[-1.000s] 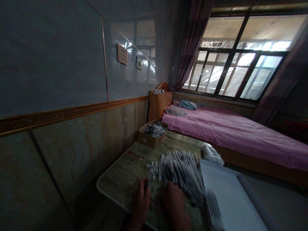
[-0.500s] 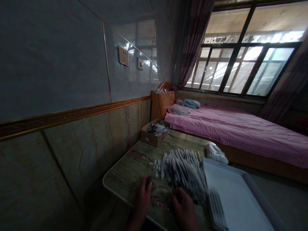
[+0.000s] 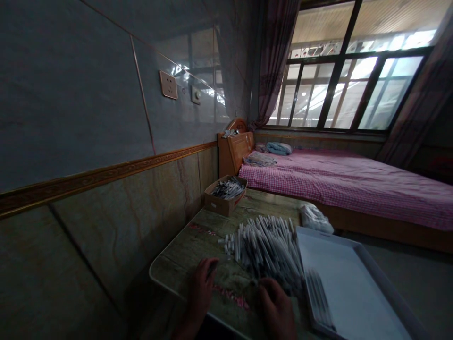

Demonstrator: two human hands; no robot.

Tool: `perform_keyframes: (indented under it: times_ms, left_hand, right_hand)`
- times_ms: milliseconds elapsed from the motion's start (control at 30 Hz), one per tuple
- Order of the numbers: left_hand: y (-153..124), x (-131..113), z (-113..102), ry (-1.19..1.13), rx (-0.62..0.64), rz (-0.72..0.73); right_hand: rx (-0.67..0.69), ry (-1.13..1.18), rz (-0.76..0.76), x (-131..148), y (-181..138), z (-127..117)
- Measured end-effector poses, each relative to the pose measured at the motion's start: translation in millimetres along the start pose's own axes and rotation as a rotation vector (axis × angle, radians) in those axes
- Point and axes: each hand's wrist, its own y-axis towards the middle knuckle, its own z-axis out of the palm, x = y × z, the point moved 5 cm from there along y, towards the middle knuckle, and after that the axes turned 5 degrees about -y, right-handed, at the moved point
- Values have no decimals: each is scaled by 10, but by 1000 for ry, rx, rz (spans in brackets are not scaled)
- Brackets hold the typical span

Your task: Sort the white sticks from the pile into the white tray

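**White pen-like tubes (image 3: 267,250) lie nearer my right hand**

On my head feed, the heap sits on a mottled tabletop (image 3: 180,257), ahead of both hands and mostly toward the right. Most long axes run from upper left to lower right, fanning slightly. The right hand (image 3: 276,307) is the nearer one: its curled fingers (image 3: 264,285) reach the heap's near edge, partly open, and I cannot tell whether they have hold of a tube. The left hand (image 3: 201,288) sits just left of the heap, half closed around a thin dark piece (image 3: 212,268) that I cannot identify. Pink scraps (image 3: 230,297) lie between the hands. To the right, a white tray (image 3: 385,288) holds a few loose tubes (image 3: 318,297). Farther off, a cardboard box (image 3: 224,203) holds a dark-tipped bundle (image 3: 228,189).
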Motion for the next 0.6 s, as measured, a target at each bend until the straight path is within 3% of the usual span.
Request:
perform_keyframes:
  times_ms: [300,600]
  left_hand:
    - [43,-14,-87,37,-6,46]
    - [106,-104,-307,405,53,435]
  right_hand:
    - [7,-22,-18,-53,-6,45]
    - [-56,-177,-153,-6,-44,56]
